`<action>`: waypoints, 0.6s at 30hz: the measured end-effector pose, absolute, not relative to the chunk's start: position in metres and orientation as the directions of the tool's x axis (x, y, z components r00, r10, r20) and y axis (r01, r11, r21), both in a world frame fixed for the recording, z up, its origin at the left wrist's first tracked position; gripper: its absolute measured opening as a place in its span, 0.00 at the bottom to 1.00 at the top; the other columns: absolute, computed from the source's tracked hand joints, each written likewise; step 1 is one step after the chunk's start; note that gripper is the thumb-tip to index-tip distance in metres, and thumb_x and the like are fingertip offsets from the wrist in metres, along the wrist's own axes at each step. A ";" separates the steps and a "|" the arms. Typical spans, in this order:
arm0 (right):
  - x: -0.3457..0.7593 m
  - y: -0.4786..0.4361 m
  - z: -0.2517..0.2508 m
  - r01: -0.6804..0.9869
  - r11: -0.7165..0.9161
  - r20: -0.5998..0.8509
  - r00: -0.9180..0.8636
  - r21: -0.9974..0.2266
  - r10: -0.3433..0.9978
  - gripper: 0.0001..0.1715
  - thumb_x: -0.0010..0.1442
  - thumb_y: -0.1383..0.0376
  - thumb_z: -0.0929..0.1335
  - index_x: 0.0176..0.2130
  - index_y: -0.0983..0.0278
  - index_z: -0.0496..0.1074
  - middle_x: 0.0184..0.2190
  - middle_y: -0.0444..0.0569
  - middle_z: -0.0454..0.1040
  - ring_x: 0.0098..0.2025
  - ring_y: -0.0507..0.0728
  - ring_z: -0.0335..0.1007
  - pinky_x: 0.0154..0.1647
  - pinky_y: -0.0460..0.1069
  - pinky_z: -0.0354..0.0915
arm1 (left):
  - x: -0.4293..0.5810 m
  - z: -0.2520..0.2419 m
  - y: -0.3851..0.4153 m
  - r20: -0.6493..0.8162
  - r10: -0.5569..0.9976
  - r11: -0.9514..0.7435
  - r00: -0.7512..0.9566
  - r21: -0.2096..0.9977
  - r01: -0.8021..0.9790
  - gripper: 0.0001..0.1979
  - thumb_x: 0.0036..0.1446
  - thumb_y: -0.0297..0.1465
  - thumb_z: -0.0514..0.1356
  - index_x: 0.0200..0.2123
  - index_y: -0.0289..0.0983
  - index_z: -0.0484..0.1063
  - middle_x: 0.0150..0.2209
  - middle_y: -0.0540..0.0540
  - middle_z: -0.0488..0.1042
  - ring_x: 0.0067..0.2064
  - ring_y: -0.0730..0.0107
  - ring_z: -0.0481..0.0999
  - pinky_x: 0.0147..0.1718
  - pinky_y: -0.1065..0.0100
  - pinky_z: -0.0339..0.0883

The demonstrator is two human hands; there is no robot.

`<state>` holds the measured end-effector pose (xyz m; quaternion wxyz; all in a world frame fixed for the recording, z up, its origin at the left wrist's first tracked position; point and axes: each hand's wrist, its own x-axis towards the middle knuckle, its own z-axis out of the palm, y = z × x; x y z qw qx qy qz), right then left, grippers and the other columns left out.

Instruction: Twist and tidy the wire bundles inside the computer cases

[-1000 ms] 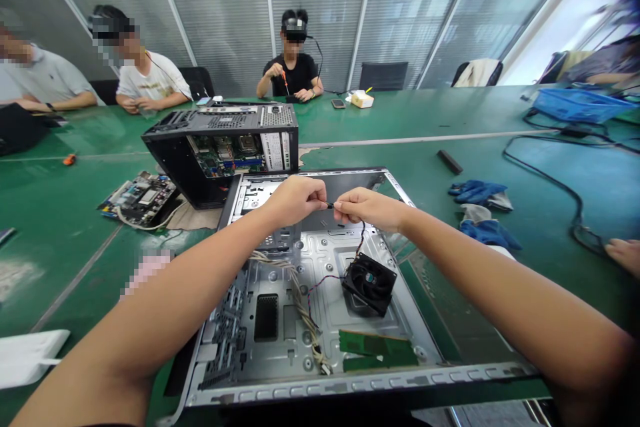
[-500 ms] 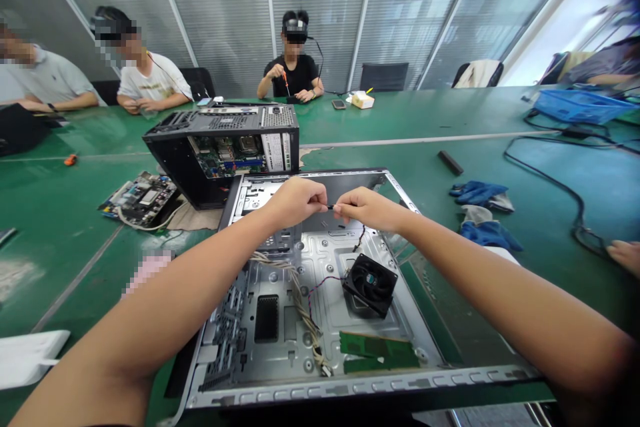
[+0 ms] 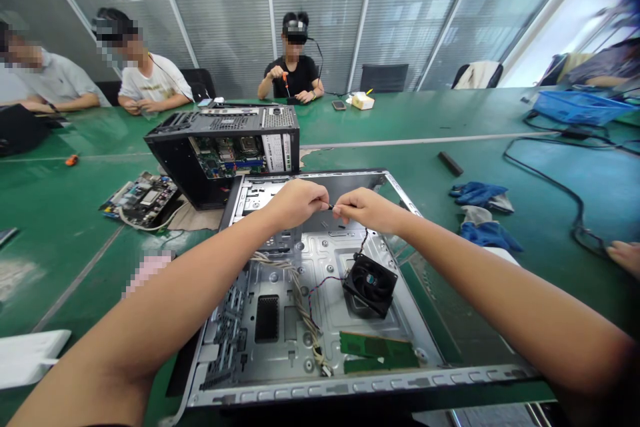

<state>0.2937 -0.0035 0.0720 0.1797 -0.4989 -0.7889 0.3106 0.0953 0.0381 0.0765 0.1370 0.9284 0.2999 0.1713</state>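
My left hand [image 3: 303, 202] and my right hand [image 3: 367, 209] meet over the far part of an open computer case [image 3: 320, 240]. Their fingertips pinch a small, thin dark piece [image 3: 331, 207] from both sides; its kind is too small to make out. Below my right hand hangs a dark twisted cable [image 3: 364, 240] that runs down to a black case fan [image 3: 371, 283]. Whether its upper end is in my fingers is hidden. Inside the case also lie green memory modules [image 3: 377, 347] and a bundle of beige cables [image 3: 303, 300].
A second, upright computer case [image 3: 225, 147] stands behind on the left, with a motherboard [image 3: 145, 197] beside it. Blue-grey gloves [image 3: 483, 195] and a dark bar [image 3: 450, 163] lie to the right. Several people sit around the green table; one holds an orange screwdriver [image 3: 285, 80].
My left fingertips have shifted very slightly to the right, and the dark piece between my hands tilts a little more. The twisted cable under my right hand has swung slightly.
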 end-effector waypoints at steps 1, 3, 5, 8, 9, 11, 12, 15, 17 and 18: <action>0.293 -0.004 0.073 0.684 0.308 -0.027 -0.432 -0.661 0.901 0.15 0.58 0.63 0.62 0.29 0.66 0.75 0.24 0.49 0.76 0.25 0.54 0.66 0.28 0.48 0.58 | 0.095 0.076 0.038 0.237 0.601 -0.786 0.763 0.350 0.510 0.06 0.57 0.29 0.59 0.31 0.36 0.76 0.27 0.49 0.75 0.28 0.73 0.69 0.29 0.71 0.57; 0.293 -0.004 0.074 0.697 0.311 -0.022 -0.425 -0.646 0.905 0.15 0.58 0.64 0.62 0.28 0.66 0.75 0.23 0.48 0.76 0.24 0.54 0.66 0.28 0.48 0.57 | 0.095 0.076 0.038 0.235 0.599 -0.789 0.766 0.338 0.513 0.07 0.57 0.30 0.58 0.31 0.36 0.76 0.27 0.49 0.75 0.28 0.73 0.69 0.29 0.71 0.57; 0.293 -0.005 0.074 0.706 0.317 -0.016 -0.422 -0.634 0.907 0.14 0.58 0.64 0.63 0.27 0.65 0.75 0.23 0.48 0.76 0.25 0.54 0.66 0.28 0.48 0.57 | 0.095 0.076 0.038 0.229 0.599 -0.789 0.767 0.332 0.517 0.07 0.58 0.30 0.58 0.32 0.36 0.76 0.27 0.49 0.75 0.28 0.73 0.69 0.29 0.71 0.57; 0.293 -0.004 0.073 0.708 0.330 -0.004 -0.425 -0.625 0.905 0.14 0.58 0.64 0.63 0.27 0.65 0.75 0.23 0.48 0.76 0.25 0.54 0.67 0.29 0.48 0.57 | 0.095 0.075 0.038 0.230 0.590 -0.797 0.774 0.322 0.511 0.08 0.58 0.30 0.57 0.32 0.37 0.76 0.28 0.49 0.76 0.29 0.72 0.69 0.30 0.71 0.57; 0.293 -0.004 0.073 0.706 0.335 0.002 -0.428 -0.624 0.904 0.14 0.58 0.64 0.63 0.27 0.65 0.75 0.23 0.48 0.76 0.25 0.54 0.67 0.29 0.49 0.58 | 0.095 0.075 0.038 0.231 0.585 -0.800 0.777 0.319 0.508 0.08 0.58 0.30 0.57 0.32 0.37 0.76 0.28 0.49 0.76 0.29 0.72 0.69 0.30 0.71 0.57; 0.293 -0.004 0.072 0.701 0.345 0.012 -0.433 -0.624 0.901 0.14 0.58 0.65 0.63 0.27 0.65 0.75 0.23 0.49 0.76 0.25 0.55 0.67 0.29 0.49 0.58 | 0.096 0.075 0.039 0.231 0.580 -0.804 0.781 0.319 0.502 0.08 0.58 0.29 0.56 0.33 0.37 0.76 0.29 0.49 0.76 0.29 0.72 0.69 0.30 0.71 0.57; 0.294 -0.005 0.072 0.701 0.348 0.013 -0.435 -0.622 0.900 0.14 0.58 0.65 0.63 0.28 0.65 0.75 0.23 0.49 0.76 0.25 0.55 0.67 0.29 0.48 0.58 | 0.096 0.075 0.039 0.229 0.580 -0.804 0.782 0.319 0.502 0.09 0.58 0.29 0.56 0.33 0.37 0.76 0.29 0.49 0.76 0.29 0.72 0.69 0.30 0.70 0.57; 0.293 -0.006 0.072 0.710 0.349 0.008 -0.436 -0.612 0.900 0.14 0.58 0.64 0.62 0.29 0.66 0.75 0.24 0.49 0.77 0.26 0.54 0.68 0.29 0.48 0.58 | 0.096 0.075 0.039 0.219 0.579 -0.805 0.785 0.308 0.507 0.09 0.59 0.29 0.55 0.33 0.37 0.76 0.29 0.48 0.76 0.30 0.72 0.69 0.31 0.70 0.57; 0.293 -0.007 0.072 0.716 0.352 0.008 -0.435 -0.603 0.900 0.14 0.58 0.64 0.62 0.28 0.66 0.75 0.24 0.48 0.77 0.26 0.53 0.67 0.28 0.47 0.57 | 0.097 0.076 0.038 0.210 0.577 -0.808 0.789 0.288 0.514 0.10 0.59 0.29 0.55 0.33 0.37 0.76 0.29 0.48 0.76 0.30 0.72 0.69 0.31 0.71 0.56; 0.292 -0.007 0.073 0.718 0.353 0.011 -0.434 -0.599 0.901 0.14 0.58 0.64 0.63 0.28 0.66 0.75 0.24 0.48 0.77 0.25 0.53 0.67 0.28 0.47 0.57 | 0.097 0.076 0.038 0.205 0.576 -0.809 0.791 0.279 0.517 0.10 0.59 0.29 0.55 0.34 0.37 0.76 0.29 0.48 0.76 0.30 0.72 0.69 0.31 0.71 0.56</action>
